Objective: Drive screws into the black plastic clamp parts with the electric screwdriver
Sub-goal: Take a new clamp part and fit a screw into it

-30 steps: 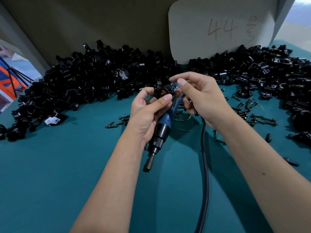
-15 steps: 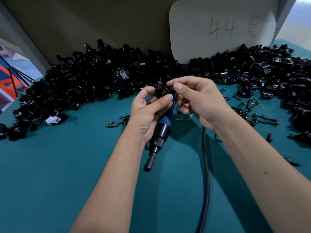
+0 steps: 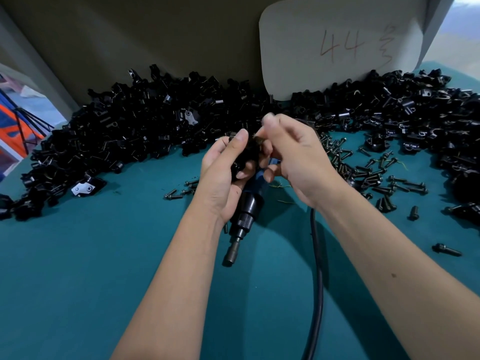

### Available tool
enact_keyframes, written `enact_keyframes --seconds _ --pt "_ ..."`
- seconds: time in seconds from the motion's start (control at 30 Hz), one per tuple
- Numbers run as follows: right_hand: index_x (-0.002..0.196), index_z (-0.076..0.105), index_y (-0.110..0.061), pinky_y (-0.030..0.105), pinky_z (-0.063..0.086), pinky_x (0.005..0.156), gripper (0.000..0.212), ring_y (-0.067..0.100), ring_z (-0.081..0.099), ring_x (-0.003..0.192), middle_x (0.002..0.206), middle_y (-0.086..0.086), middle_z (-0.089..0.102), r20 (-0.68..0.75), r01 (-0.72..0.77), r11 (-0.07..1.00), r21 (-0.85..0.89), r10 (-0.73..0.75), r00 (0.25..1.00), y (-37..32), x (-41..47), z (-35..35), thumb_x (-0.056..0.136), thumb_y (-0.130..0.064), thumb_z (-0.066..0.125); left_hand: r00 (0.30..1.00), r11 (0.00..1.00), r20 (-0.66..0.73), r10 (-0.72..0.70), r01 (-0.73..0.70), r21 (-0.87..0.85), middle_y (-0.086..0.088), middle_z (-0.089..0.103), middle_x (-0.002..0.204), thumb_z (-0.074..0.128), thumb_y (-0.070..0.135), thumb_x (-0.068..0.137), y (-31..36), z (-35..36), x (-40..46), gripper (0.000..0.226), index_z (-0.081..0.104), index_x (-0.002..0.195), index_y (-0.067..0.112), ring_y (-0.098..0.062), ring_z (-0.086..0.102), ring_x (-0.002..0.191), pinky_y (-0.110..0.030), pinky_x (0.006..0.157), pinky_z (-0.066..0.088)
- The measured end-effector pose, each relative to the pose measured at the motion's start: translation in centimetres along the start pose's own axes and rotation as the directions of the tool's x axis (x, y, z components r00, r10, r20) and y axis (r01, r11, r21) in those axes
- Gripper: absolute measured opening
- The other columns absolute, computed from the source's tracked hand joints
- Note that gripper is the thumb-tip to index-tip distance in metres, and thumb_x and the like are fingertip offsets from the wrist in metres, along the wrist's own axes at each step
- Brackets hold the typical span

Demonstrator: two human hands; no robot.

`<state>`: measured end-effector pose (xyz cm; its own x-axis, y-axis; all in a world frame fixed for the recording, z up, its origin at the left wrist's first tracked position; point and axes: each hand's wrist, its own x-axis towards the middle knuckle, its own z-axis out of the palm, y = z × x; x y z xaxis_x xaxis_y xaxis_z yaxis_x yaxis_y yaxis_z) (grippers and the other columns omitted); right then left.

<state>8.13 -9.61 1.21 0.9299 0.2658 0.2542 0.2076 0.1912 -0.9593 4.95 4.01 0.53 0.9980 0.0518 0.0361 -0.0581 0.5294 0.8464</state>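
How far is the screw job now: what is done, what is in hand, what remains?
Done: I cannot tell finished parts from unfinished in the pile. In hand: the left hand holds one clamp; the right hand works at it, blurred. Left: the screwdriver points away, unused; loose screws wait.

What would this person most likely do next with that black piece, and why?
Probably finish seating the screw by fingertip: the left hand grips a clamp part, the right hand pinches at its top, and the electric screwdriver lies untouched on the table.
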Motion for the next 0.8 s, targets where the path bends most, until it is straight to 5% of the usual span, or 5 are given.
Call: enact_keyframes --seconds 0.13,0.4,0.5,0.57,0.8 --pt "0.109 0.075 -0.013 0.026 0.047 0.046 0.016 0.017 0.059 0.067 0.081 0.006 0.061 0.094 0.054 0.995 -0.082 -0.046 0.994 -0.1 -0.1 -0.4 0.105 -0.013 0.06 1.0 1.0 -0.014 -0.007 0.007 0.015 -0.014 0.063 0.077 0.059 0.015 0.101 0.2 0.0 0.0 0.013 0.055 0.109 0.006 -0.011 0.048 0.054 -0.018 0.043 0.045" --pt "0.075 0.059 -0.019 0.027 0.043 0.04 0.027 0.013 0.053 0.048 0.058 -0.001 0.056 -0.08 0.107 0.988 -0.115 -0.116 0.99 0.9 0.0 0.6 0.095 -0.025 0.077 1.0 1.0 0.001 -0.011 0.011 0.028 -0.014 0.057 0.076 0.066 0.029 0.097 0.0 0.1 0.0 0.029 0.052 0.115 0.012 -0.015 0.043 0.053 -0.019 0.043 0.045" --pt "0.089 0.067 -0.022 0.028 0.046 0.043 0.017 0.013 0.057 0.055 0.067 0.001 0.058 0.02 0.063 0.997 -0.036 -0.062 0.998 0.9 0.1 0.1 0.093 -0.037 0.075 0.999 0.998 -0.052 -0.011 0.014 0.056 -0.002 0.066 0.073 0.066 0.029 0.097 0.0 0.0 0.0 0.022 0.053 0.101 0.011 -0.012 0.056 0.053 -0.019 0.044 0.045" --pt "0.102 0.073 -0.023 0.03 0.048 0.044 0.013 0.013 0.06 0.06 0.074 0.004 0.06 0.075 0.075 0.992 -0.097 -0.068 0.995 1.1 0.2 -0.2 0.092 -0.028 0.078 0.996 0.999 -0.088 -0.011 0.016 0.047 -0.001 0.066 0.074 0.064 0.024 0.1 0.0 -0.2 0.1 0.018 0.054 0.088 0.015 -0.01 0.057 0.052 -0.018 0.044 0.043" --pt "0.088 0.071 -0.014 0.032 0.054 0.042 0.018 0.019 0.072 0.06 0.071 -0.003 0.069 0.079 0.205 0.914 -0.351 -0.19 0.979 1.4 -0.1 -0.1 0.087 -0.024 0.085 0.995 0.998 -0.099 0.003 0.003 0.059 -0.009 0.069 0.078 0.065 0.026 0.098 -0.1 -0.3 0.2 0.028 0.05 0.075 0.019 -0.02 0.065 0.061 -0.032 0.049 0.052"
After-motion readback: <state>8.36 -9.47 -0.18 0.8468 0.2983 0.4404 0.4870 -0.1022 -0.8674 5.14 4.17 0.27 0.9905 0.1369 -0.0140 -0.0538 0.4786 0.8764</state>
